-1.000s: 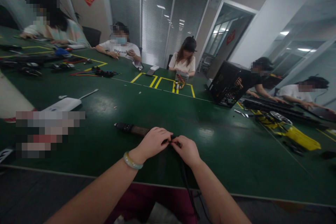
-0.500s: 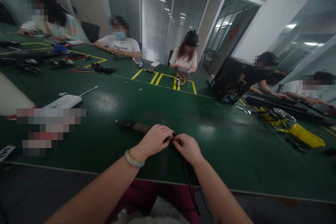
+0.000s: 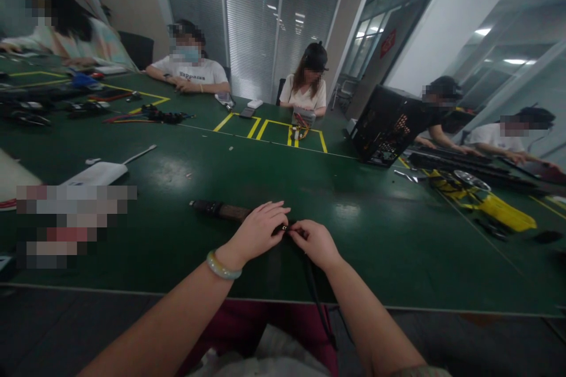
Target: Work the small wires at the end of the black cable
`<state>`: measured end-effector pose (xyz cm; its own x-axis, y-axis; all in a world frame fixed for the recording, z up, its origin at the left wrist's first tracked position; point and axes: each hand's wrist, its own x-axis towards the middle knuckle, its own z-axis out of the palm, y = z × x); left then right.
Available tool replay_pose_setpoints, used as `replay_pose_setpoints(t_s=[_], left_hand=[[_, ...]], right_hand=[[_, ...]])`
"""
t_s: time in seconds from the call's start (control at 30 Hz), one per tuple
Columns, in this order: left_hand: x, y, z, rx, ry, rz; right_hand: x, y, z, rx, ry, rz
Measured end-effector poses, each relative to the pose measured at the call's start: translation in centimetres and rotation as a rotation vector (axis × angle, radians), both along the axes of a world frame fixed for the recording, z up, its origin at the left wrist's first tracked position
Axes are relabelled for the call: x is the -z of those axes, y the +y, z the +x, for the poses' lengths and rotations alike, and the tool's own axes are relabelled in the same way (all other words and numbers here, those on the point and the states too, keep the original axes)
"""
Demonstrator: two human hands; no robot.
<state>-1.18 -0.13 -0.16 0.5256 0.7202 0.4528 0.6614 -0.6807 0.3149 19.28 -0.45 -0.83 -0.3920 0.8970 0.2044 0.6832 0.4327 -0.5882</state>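
My left hand [image 3: 259, 230], with a pale green bangle [image 3: 222, 267] on the wrist, rests on a long dark rod-like object [image 3: 219, 210] lying on the green table [image 3: 283, 188]. Its fingers curl over a small dark connector [image 3: 285, 228]. My right hand [image 3: 316, 241] pinches the same connector from the right. A black cable [image 3: 315, 297] runs from under my right hand over the table's near edge toward my lap. Both hands meet just left of centre near the front edge.
A white router [image 3: 95, 174] lies at the left. A black computer case [image 3: 385, 132] stands at the right, with a yellow tool [image 3: 499, 212] and black parts beyond. Several people sit around the far and right sides. Yellow tape marks [image 3: 265, 128] cross the far table.
My hands stay together on the connector; the left fingers have spread a little. The view has shifted slightly, so everything sits a bit higher and further left.
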Motion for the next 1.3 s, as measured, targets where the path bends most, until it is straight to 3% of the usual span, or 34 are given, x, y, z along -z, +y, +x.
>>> replay_pose_setpoints(t_s=[0.9, 1.3], left_hand=[[0.22, 0.25, 0.47, -0.067, -0.004, -0.02], [-0.07, 0.25, 0.46, -0.06, 0.017, -0.019]], right_hand=[[0.04, 0.57, -0.32, 0.074, -0.027, 0.054], [0.11, 0.69, 0.06, 0.023, -0.04, 0.067]])
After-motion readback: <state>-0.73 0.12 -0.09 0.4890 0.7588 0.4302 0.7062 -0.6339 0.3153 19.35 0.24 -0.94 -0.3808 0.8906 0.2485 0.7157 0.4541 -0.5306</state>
